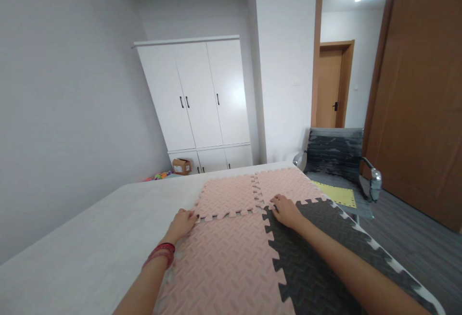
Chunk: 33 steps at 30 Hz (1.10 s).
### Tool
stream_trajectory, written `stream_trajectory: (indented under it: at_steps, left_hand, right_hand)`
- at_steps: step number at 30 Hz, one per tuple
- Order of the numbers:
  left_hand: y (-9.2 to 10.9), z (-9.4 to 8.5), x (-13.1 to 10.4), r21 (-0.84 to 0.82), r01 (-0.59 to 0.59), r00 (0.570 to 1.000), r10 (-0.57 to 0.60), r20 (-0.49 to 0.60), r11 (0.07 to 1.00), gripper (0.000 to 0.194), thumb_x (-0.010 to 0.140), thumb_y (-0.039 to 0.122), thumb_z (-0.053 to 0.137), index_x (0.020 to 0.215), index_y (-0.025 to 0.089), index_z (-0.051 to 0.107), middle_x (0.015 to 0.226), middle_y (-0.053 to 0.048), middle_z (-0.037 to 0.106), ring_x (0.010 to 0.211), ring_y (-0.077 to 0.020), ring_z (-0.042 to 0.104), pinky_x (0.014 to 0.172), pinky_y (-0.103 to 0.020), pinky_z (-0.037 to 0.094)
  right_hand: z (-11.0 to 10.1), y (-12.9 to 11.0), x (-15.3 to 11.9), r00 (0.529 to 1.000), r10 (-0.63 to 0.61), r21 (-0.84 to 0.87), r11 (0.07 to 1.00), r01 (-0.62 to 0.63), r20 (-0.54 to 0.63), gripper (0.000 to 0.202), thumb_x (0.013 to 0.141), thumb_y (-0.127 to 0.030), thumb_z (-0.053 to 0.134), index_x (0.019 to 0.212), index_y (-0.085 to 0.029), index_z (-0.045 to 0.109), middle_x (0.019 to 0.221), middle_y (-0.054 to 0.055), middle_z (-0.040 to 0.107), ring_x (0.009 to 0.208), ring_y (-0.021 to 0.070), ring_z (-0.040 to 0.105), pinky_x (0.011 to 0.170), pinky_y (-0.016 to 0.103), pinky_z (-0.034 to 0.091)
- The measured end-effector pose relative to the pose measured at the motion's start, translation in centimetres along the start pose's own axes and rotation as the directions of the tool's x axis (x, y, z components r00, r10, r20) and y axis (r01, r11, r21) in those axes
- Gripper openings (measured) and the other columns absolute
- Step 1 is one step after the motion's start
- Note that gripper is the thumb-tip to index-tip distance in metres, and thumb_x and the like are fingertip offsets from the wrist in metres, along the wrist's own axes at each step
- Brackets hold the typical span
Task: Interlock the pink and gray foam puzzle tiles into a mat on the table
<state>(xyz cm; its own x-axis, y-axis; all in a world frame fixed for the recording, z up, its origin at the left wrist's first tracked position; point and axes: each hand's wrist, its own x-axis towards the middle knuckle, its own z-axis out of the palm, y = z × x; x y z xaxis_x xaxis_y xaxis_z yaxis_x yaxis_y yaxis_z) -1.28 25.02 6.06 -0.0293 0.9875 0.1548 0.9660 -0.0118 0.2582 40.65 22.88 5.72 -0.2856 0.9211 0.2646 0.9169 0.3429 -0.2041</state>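
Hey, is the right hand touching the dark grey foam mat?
Touching. The head view shows the right hand lying flat on the far toothed corner of the dark grey foam mat, where it meets the pink mats, with no gap visible.

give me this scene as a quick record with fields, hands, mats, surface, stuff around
left hand: flat on the left edge seam between the near and far pink foam puzzle mats
right hand: pressing where the far right pink mat meets the dark grey foam puzzle mat
mats: four interlocking tiles, three pink, one grey
surface: white table
wrist: red bracelets on left
nearby: grey office chair holding a yellow foam mat; white wardrobe
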Motion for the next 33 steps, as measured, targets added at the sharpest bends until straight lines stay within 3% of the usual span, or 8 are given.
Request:
stream_trajectory:
  at_steps: [3, 5, 9, 14, 19, 23, 29, 33]
  left_hand:
    - [-0.7, -0.4, -0.3, -0.030, -0.020, 0.999, 0.022, 0.043, 0.999, 0.033, 0.087, 0.043, 0.054, 0.105, 0.016, 0.059, 0.106, -0.005, 0.061, 0.095, -0.0181, 0.059, 0.084, -0.040, 0.049]
    - [-1.4, -0.5, -0.4, -0.047, -0.030, 0.998, 0.033, 0.057, 0.998, 0.031, 0.087, 0.041, 0.054, 0.104, 0.016, 0.059, 0.108, -0.005, 0.061, 0.099, -0.0187, 0.058, 0.088, -0.041, 0.047]
    - [-2.5, -0.6, -0.4, -0.091, -0.031, 0.997, 0.037, 0.065, 0.995, 0.030, 0.086, 0.038, 0.056, 0.106, 0.016, 0.059, 0.113, -0.006, 0.060, 0.107, -0.0202, 0.055, 0.093, -0.044, 0.044]
    - [-2.3, -1.1, -0.3, -0.181, -0.038, 0.994, 0.055, 0.089, 0.983, 0.034, 0.085, 0.045, 0.055, 0.096, 0.014, 0.062, 0.101, -0.002, 0.064, 0.095, -0.0200, 0.060, 0.085, -0.039, 0.048]
    - [-0.9, -0.5, 0.0, -0.217, -0.029, 0.995, 0.048, 0.082, 0.976, 0.034, 0.086, 0.046, 0.055, 0.095, 0.014, 0.062, 0.096, -0.002, 0.064, 0.089, -0.0176, 0.061, 0.081, -0.037, 0.049]
    - [0.1, 0.7, 0.5, -0.182, -0.023, 0.997, 0.035, 0.062, 0.983, 0.034, 0.086, 0.045, 0.055, 0.100, 0.015, 0.060, 0.101, -0.003, 0.062, 0.091, -0.0179, 0.059, 0.082, -0.038, 0.049]
    - [-0.3, 1.6, 1.0, -0.080, -0.038, 0.998, 0.043, 0.049, 0.996, 0.029, 0.086, 0.040, 0.056, 0.099, 0.015, 0.060, 0.104, -0.004, 0.061, 0.098, -0.0185, 0.058, 0.088, -0.041, 0.047]
    - [-0.7, 1.9, 1.1, -0.011, -0.035, 0.998, 0.036, 0.055, 0.999, 0.028, 0.087, 0.039, 0.056, 0.101, 0.015, 0.060, 0.109, -0.005, 0.061, 0.102, -0.0191, 0.057, 0.090, -0.043, 0.046]
  right_hand:
    - [1.3, -3.1, 2.9, 0.999, 0.016, 0.032, 0.999, -0.017, 0.031, 0.036, 0.081, -0.021, 0.046, 0.115, -0.019, 0.057, 0.117, 0.014, 0.056, 0.108, 0.0259, 0.050, 0.087, 0.038, 0.040]
    - [2.1, -3.8, 4.6, 0.998, 0.027, 0.048, 0.998, -0.030, 0.063, 0.034, 0.078, -0.020, 0.051, 0.110, -0.019, 0.060, 0.115, 0.014, 0.056, 0.107, 0.0275, 0.051, 0.083, 0.038, 0.041]
    - [2.9, -3.2, 7.1, 0.994, 0.016, 0.114, 0.993, -0.028, 0.108, 0.026, 0.073, -0.019, 0.057, 0.099, -0.017, 0.064, 0.105, 0.013, 0.058, 0.099, 0.0250, 0.054, 0.078, 0.033, 0.041]
    - [2.0, -2.7, 8.7, 0.993, -0.081, 0.232, 0.971, 0.060, 0.085, 0.027, 0.076, -0.018, 0.058, 0.103, -0.020, 0.060, 0.100, 0.005, 0.058, 0.084, 0.0127, 0.055, 0.076, 0.023, 0.039]
    - [1.2, -1.5, 8.6, 0.995, -0.083, 0.252, 0.965, 0.067, 0.050, 0.024, 0.078, -0.018, 0.055, 0.102, -0.019, 0.060, 0.102, 0.005, 0.055, 0.080, 0.0119, 0.053, 0.075, 0.023, 0.038]
    - [2.6, -0.4, 7.4, 0.996, -0.035, 0.243, 0.970, 0.014, 0.084, 0.024, 0.076, -0.020, 0.060, 0.100, -0.019, 0.062, 0.099, 0.005, 0.055, 0.076, 0.0124, 0.053, 0.074, 0.024, 0.039]
    - [3.5, -0.1, 6.9, 0.996, -0.018, 0.258, 0.966, -0.006, 0.090, 0.028, 0.077, -0.016, 0.053, 0.104, -0.017, 0.063, 0.102, 0.007, 0.056, 0.082, 0.0133, 0.055, 0.079, 0.025, 0.039]
    - [3.2, -0.4, 6.7, 0.994, -0.043, 0.258, 0.966, 0.016, 0.098, 0.023, 0.083, -0.026, 0.050, 0.099, -0.018, 0.064, 0.097, 0.007, 0.058, 0.089, 0.0160, 0.055, 0.083, 0.026, 0.039]
